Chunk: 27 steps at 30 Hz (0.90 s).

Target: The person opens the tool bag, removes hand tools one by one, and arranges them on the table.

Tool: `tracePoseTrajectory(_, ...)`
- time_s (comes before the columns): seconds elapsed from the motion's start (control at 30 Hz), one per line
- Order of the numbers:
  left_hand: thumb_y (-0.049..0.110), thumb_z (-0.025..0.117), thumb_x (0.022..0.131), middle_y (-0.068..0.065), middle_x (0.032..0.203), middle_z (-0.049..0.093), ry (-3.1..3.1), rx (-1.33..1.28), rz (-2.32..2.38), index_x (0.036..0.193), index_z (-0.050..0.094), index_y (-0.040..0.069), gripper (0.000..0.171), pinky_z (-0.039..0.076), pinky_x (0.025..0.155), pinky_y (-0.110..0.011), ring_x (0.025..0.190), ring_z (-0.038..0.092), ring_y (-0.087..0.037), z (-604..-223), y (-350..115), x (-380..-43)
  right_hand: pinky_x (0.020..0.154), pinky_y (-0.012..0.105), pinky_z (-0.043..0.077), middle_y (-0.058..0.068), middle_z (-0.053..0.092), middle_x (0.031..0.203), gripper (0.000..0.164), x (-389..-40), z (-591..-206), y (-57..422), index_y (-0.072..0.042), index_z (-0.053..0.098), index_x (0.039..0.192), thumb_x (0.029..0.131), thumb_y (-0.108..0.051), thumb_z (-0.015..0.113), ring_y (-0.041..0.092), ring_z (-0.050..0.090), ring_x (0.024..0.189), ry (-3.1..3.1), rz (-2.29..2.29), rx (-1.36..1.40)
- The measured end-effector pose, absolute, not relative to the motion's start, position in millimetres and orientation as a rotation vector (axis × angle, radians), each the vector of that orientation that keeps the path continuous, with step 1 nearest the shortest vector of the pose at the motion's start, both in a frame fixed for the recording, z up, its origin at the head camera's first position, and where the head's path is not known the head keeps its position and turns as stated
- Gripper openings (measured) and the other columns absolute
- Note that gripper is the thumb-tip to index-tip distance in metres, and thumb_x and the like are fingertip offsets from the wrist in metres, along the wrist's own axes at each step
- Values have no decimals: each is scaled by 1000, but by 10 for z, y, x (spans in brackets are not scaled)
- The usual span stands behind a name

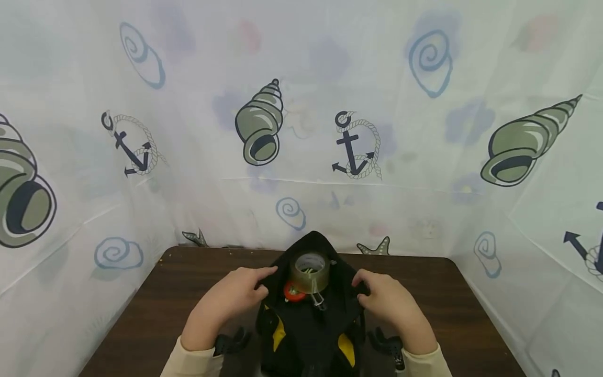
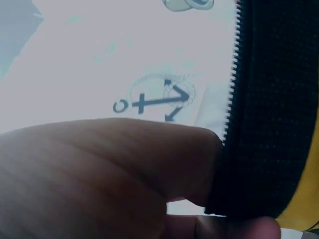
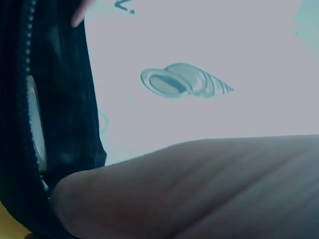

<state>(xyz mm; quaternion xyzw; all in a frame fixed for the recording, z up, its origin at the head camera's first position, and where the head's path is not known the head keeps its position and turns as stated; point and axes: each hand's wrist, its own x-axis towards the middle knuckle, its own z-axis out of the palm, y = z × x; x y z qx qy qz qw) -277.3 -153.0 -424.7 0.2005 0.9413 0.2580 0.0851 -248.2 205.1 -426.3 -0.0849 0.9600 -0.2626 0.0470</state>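
Note:
A black zippered bag [image 1: 308, 324] with yellow patches stands on the table, its mouth spread open. In that mouth show a roll of clear packing tape [image 1: 311, 272], a round red-orange item [image 1: 294, 292] and a small metal clip [image 1: 318, 300]. My left hand [image 1: 235, 296] pinches the bag's left edge. The left wrist view shows the fingers at the zipper edge [image 2: 232, 74] and the thumb tip low on the fabric. At the opposite edge my right hand [image 1: 391, 303] grips the fabric between thumb and fingers. Whatever lies deeper inside is hidden.
A dark brown wooden table [image 1: 198, 277] lies under the bag. Behind it and at both sides hangs a white curtain [image 1: 311, 63] printed with shells and anchors. A black strap [image 1: 233, 341] is around the left wrist, another [image 1: 388, 348] around the right.

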Motion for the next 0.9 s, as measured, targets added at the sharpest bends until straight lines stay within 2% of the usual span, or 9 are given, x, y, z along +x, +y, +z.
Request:
tracePoseTrajectory(0.17, 11, 54, 107, 6, 54, 34, 2795, 507, 820, 166, 50, 23, 60, 24, 51, -26, 50, 20, -13, -4187, -1652, -2823, 59, 35, 37, 3, 58, 87, 30, -2519, -4207, 2216, -19, 74, 130, 101, -12, 73, 19, 48, 61, 2954, -851, -151)
tracePoseTrajectory(0.37, 9, 52, 110, 6, 55, 33, 2785, 519, 816, 166, 49, 18, 57, 24, 52, -25, 51, 22, -13, -4184, -1823, -2896, 59, 36, 39, 7, 60, 100, 31, -2575, -4209, 2367, -17, 73, 135, 104, -15, 69, 20, 46, 61, 2931, -958, -80)
tracePoseTrajectory(0.53, 8, 50, 110, 6, 56, 34, 2768, 495, 833, 165, 51, 21, 56, 27, 52, -25, 52, 23, -13, -4206, -1917, -2943, 59, 36, 42, 11, 67, 109, 31, -2631, -4255, 2431, -16, 72, 137, 107, -15, 66, 21, 49, 61, 2916, -1016, -33)
tracePoseTrajectory(0.63, 9, 51, 111, 6, 56, 34, 2752, 480, 855, 165, 51, 22, 56, 27, 51, -25, 51, 23, -13, -4212, -1933, -2935, 60, 36, 43, 10, 69, 108, 30, -2643, -4274, 2440, -16, 72, 137, 108, -15, 65, 20, 51, 63, 2914, -1015, -46)
tracePoseTrajectory(0.9, 13, 56, 110, 5, 61, 40, 2703, 545, 861, 170, 40, 33, 65, 32, 53, -27, 51, 29, -14, -4211, -1853, -2876, 59, 36, 37, 5, 53, 87, 27, -2598, -4243, 2396, -17, 73, 133, 107, -15, 68, 20, 44, 63, 2923, -1004, -139)
